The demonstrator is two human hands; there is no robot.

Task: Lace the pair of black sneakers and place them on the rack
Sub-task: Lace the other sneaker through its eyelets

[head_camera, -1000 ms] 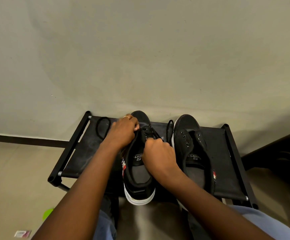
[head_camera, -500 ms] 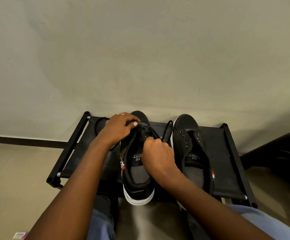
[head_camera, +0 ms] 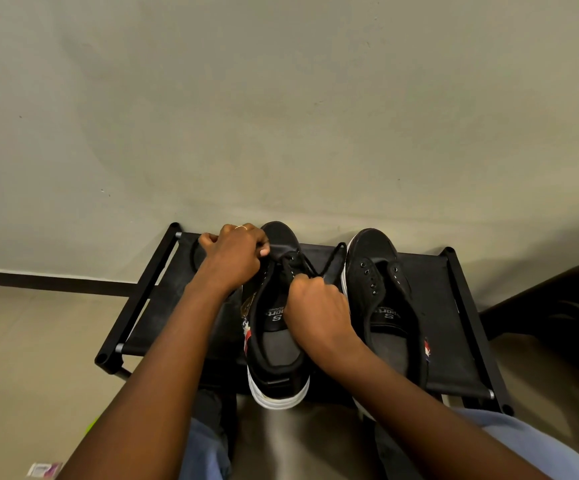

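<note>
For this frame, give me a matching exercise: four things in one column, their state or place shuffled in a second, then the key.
Things
1. left sneaker
2. right sneaker
3. left hand
4. right hand

States
A. eyelets bare, no lace through them
B. grips the lace just beside the left sneaker's eyelets
C. being laced, between both hands
D. wears a ring, holds the lace near the toe

Pairs: 1-C, 2-A, 3-D, 4-B

The head camera looks steeply down and forward, close over a low rack (head_camera: 454, 306) against the wall (head_camera: 281, 116).
</note>
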